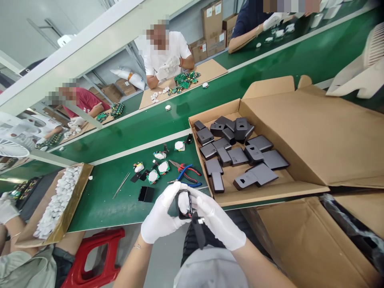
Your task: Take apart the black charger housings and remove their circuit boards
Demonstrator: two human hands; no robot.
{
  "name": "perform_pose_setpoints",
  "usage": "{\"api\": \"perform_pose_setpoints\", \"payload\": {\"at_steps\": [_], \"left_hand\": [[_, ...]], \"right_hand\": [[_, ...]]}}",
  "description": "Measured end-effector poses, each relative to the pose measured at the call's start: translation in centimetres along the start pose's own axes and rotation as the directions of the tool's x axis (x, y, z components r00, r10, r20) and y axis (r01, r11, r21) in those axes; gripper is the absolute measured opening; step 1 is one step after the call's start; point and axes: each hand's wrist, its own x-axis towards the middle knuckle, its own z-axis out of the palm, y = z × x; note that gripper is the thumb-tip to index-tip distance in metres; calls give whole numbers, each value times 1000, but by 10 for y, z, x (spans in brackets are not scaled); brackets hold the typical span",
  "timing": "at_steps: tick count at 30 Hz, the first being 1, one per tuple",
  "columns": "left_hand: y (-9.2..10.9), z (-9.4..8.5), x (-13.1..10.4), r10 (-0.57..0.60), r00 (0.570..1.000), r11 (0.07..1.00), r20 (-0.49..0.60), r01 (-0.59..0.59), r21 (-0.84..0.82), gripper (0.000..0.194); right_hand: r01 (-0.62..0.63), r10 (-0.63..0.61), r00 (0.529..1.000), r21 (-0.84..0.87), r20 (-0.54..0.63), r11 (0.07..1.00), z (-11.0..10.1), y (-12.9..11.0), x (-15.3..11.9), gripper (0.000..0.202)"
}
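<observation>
Both my hands wear white gloves and meet at the bench's front edge. My left hand [162,216] is wrapped round the left side of a black housing [180,212], which is open toward me with a white pad [183,202] inside. On its right side my right hand [217,220] holds the same housing. A black flap [198,231] on thin wires hangs from its lower end. Just beyond lie pliers with blue handles [183,173] and pliers with red handles [192,172]. An empty black housing [146,194] sits left of my hands.
A cardboard box [300,191] of grey housings stands at right. Several circuit boards with white pads [163,167] and tweezers [121,185] lie on the green bench [102,204]. A box of white pieces [87,172] is at left, a red stool [112,256] below. People sit opposite.
</observation>
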Motion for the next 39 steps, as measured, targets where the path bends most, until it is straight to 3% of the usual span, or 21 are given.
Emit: {"api": "perform_pose_setpoints", "payload": {"at_steps": [5, 9, 11, 14, 16, 18, 22, 26, 31, 35, 37, 39], "left_hand": [[6, 1, 2, -38, 999, 999, 1, 38, -1, 70], [11, -6, 0, -90, 992, 996, 87, 90, 3, 61], [12, -12, -2, -95, 981, 982, 169, 120, -147, 70], [12, -20, -2, -201, 948, 880, 248, 286, -379, 77], [14, -22, 3, -342, 898, 859, 278, 419, -296, 58], [19, -23, 9, -402, 862, 873, 309, 463, -157, 53], [30, -24, 15, -373, 860, 883, 349, 445, -152, 64], [39, -18, 8, -420, 872, 868, 254, 467, -170, 56], [38, -5, 3, -431, 886, 866, 169, 459, -198, 42], [30, -9, 2, -450, 879, 862, 159, 474, -179, 37], [28, -14, -2, -414, 902, 898, 123, 427, -110, 51], [28, -15, -6, -325, 940, 943, 105, 330, -33, 83]], "right_hand": [[-4, 2, 999, -28, -42, 1000, 4, -3, 3, 51], [10, -21, 997, -148, -70, 989, 6, -3, 7, 54], [-3, -17, 994, -185, -110, 983, 6, 0, 7, 48], [-43, -27, 981, -346, -195, 937, 6, 10, 6, 51], [-54, -63, 971, -467, -230, 883, 6, 17, 6, 63], [-29, -121, 965, -554, -233, 832, 6, 21, 5, 71], [-9, -182, 963, -693, -201, 720, 9, 21, 4, 68], [0, -223, 953, -738, -205, 675, 10, 18, 4, 67], [-25, -222, 940, -702, -259, 712, 8, 24, 5, 66], [-41, -155, 947, -588, -280, 808, 6, 21, 8, 52], [-30, -105, 964, -495, -243, 869, 5, 17, 10, 44], [-30, -60, 977, -408, -205, 912, 5, 13, 10, 45]]}}
